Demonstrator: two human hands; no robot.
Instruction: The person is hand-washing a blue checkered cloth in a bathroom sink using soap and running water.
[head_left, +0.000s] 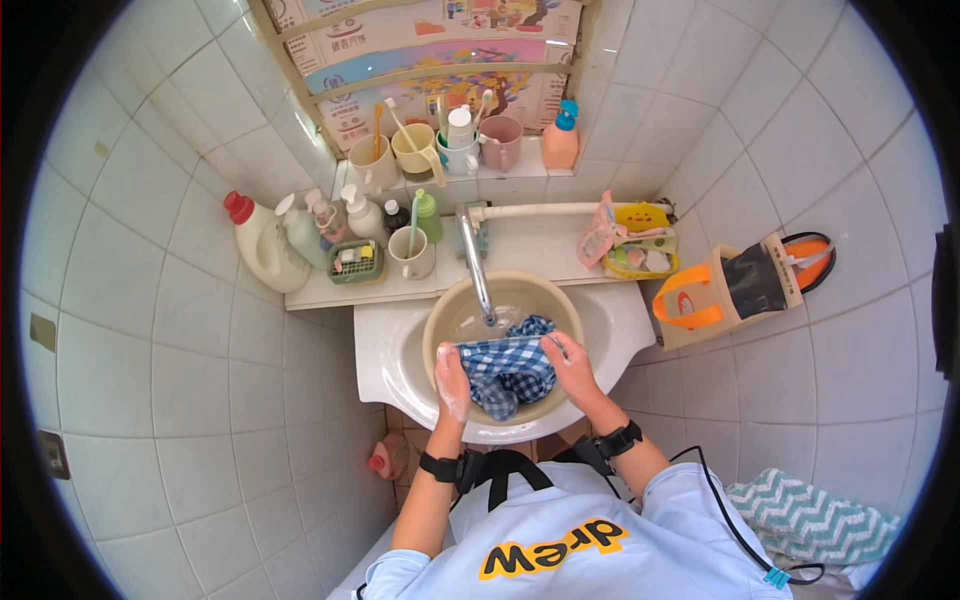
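Observation:
A wet blue and white checked cloth (499, 364) is stretched between my two hands over a beige plastic basin (433, 315). My left hand (453, 381), with suds on it, grips the cloth's upper left edge; my right hand (571, 364) grips the upper right edge. The rest of the cloth hangs bunched down in the basin. The basin sits in a white washbasin (382, 375). Above the basin's far part the chrome faucet (474, 266) reaches down, its spout near the cloth. Some water shows beneath the spout.
On the ledge behind stand a detergent jug (270, 244), pump bottles (365, 214), a soap dish (355, 262), a cup (411, 253) and a yellow basket (641, 264). Cups with toothbrushes (417, 154) line the windowsill. A bag (724, 296) is at the right wall, a patterned towel (814, 517) at lower right.

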